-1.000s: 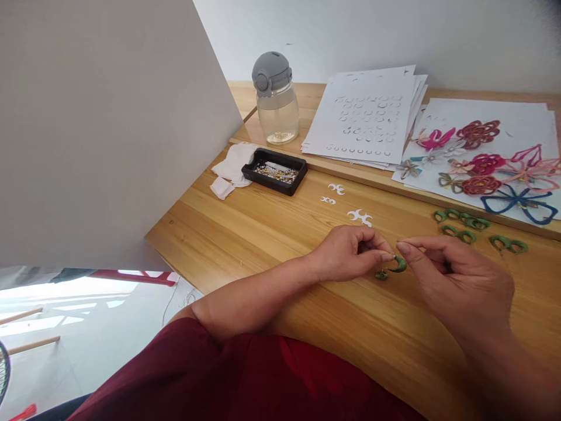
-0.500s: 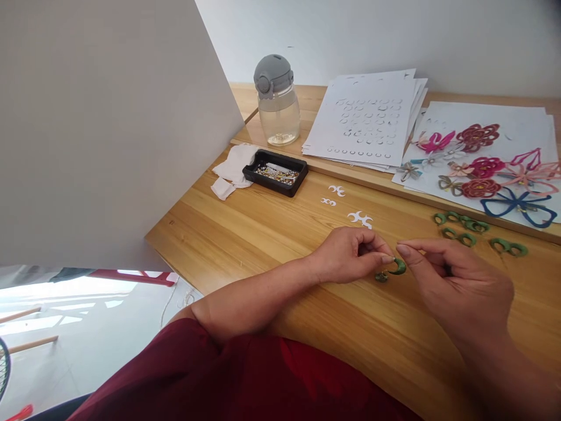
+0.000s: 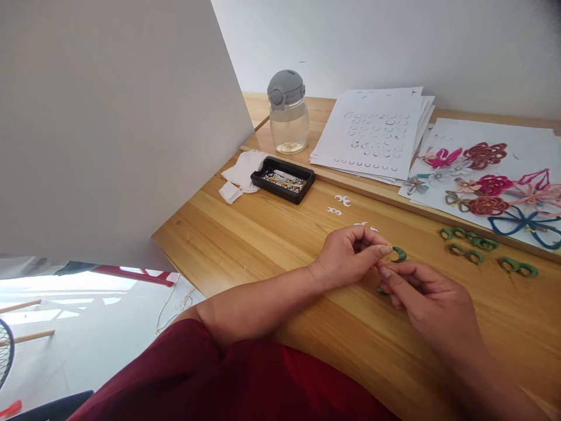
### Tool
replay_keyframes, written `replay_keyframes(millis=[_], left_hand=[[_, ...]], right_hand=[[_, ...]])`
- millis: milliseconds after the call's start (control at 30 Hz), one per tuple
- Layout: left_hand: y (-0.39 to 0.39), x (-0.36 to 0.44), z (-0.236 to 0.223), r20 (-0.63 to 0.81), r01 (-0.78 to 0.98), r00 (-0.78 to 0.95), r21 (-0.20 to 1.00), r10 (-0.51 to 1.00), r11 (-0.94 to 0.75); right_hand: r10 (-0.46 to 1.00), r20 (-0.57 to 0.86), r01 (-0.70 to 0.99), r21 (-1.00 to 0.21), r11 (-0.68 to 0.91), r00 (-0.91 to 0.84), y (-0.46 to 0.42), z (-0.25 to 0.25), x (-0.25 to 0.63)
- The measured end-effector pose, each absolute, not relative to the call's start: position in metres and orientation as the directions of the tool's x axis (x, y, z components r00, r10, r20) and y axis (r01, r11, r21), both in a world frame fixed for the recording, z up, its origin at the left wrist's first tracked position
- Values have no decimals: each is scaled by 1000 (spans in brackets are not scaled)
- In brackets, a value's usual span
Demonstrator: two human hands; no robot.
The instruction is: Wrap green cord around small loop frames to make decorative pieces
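Note:
My left hand (image 3: 348,255) is closed in a pinch on a small green curled piece (image 3: 399,254), held just above the wooden table (image 3: 272,240). My right hand (image 3: 427,301) is closed too, its fingertips on the lower end of the same green piece. Several finished green curled pieces (image 3: 468,245) lie on the table to the right. Small white paper cut-outs (image 3: 342,202) lie just beyond my left hand.
A black tray of small beads (image 3: 284,178) and a white cloth (image 3: 241,172) sit at the left. A clear water bottle with a grey lid (image 3: 288,114) stands behind. Stacked white punched sheets (image 3: 372,131) and paper with coloured flower pieces (image 3: 491,175) lie at the back right.
My right hand has moved left and lower, its fingers now under the green piece. The left hand has kept its pinch. The view has shifted a little.

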State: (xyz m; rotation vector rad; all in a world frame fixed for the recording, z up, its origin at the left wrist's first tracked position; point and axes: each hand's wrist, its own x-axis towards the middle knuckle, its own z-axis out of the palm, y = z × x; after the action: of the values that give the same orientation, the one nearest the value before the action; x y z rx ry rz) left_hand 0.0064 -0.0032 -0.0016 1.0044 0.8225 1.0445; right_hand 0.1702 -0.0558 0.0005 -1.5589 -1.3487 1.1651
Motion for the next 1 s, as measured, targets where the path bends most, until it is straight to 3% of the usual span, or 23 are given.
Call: replay_keyframes(millis=[133, 267, 400, 533, 633, 800, 1000], left_hand=[[-3, 8, 0, -139, -257, 226, 946, 964, 197], [-2, 7, 2, -139, -156, 227, 972, 964, 177], [-2, 6, 2, -149, -76, 301, 981, 942, 179], [-4, 5, 3, -123, -87, 341, 983, 932, 162], [-5, 6, 4, -161, -141, 323, 966, 932, 216], [-3, 7, 3, -213, -212, 309, 935, 927, 285], [-2, 5, 1, -224, -267, 307, 913, 925, 310]], right_hand=[[994, -102, 434, -895, -107, 36, -68, 4, 163], [988, 112, 581, -813, 28, 108, -76, 14, 158], [928, 325, 645, -752, 136, 183, -71, 18, 162], [899, 377, 655, -741, 149, 221, -66, 16, 168], [917, 367, 676, -716, 173, 154, -67, 15, 168], [892, 452, 784, -547, 294, -19, -70, 11, 166], [838, 508, 760, -460, 460, -199, -67, 1, 167]])
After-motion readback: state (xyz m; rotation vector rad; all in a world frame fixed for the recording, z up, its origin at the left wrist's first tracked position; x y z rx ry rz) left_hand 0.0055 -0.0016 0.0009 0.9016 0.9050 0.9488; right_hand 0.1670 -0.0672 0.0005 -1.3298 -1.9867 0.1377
